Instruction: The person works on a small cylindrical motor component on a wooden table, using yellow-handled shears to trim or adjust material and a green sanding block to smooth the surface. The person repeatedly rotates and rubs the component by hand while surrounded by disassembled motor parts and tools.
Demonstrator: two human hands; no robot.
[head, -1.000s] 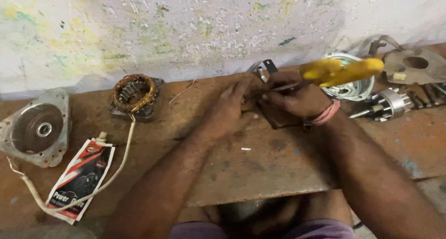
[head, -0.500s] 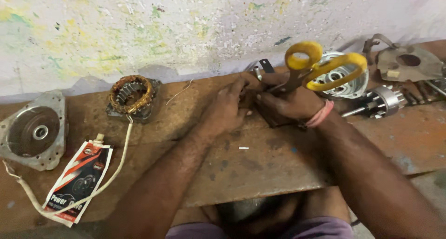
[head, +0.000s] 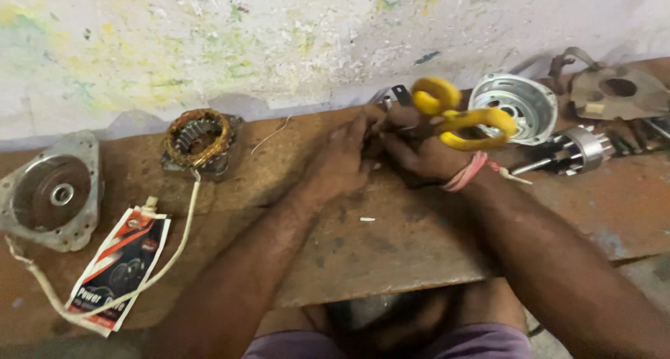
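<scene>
Two yellow loop handles on the scissors

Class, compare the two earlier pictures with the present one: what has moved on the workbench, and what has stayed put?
The yellow-handled scissors in the right hand have swung from lying sideways, blurred, to standing with their loops up, and now tilt a little lower over the hand. The left hand stays pressed against the right at the same spot. The copper-wound stator, round metal housing and red packet have not moved.
</scene>
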